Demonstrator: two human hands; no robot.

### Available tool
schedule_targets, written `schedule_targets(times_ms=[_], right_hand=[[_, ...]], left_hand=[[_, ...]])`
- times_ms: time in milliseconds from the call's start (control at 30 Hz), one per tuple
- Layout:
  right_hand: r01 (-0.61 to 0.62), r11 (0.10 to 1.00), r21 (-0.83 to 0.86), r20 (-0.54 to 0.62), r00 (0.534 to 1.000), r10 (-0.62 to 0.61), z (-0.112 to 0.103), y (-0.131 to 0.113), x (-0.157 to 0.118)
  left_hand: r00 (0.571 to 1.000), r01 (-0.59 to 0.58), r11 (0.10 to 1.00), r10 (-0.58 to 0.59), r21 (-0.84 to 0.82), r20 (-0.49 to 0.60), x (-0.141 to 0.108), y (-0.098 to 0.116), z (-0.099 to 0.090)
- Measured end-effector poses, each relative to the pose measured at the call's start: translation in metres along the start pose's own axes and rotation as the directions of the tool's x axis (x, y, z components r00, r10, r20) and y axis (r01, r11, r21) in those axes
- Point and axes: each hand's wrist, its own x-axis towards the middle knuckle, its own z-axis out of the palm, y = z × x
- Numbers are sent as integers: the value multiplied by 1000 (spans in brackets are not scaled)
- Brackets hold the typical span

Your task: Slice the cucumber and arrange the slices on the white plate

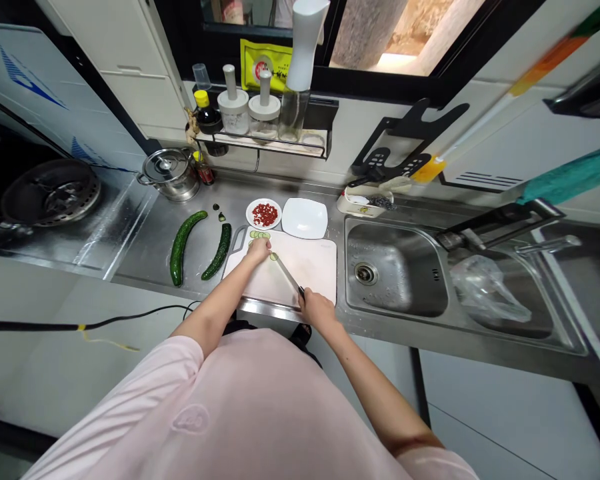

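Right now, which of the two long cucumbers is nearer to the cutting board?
The shorter cucumber, just left of the white cutting board; the longer, curved cucumber lies farther left.

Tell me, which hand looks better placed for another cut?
Probably the right hand: it grips the knife by its handle, with the blade over the cutting board and its tip by a green slice. The left hand is near the other slices and has no knife.
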Motion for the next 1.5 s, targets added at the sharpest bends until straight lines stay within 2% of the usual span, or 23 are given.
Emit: schedule_targets(times_ms=[733,1200,1500], right_hand=[[-20,1000,-19,35,999,21,7,15,-20],[-8,1000,-16,6,1000,8,0,2,1],[13,1000,-17,-3,1000,-13,3,1,5]], left_hand=[[1000,-14,1000,14,-4,-15,1,-1,2],[1000,-15,1000,16,16,-21,3,-1,3],[1000,-1,1000,1,16,-11,4,-2,5]])
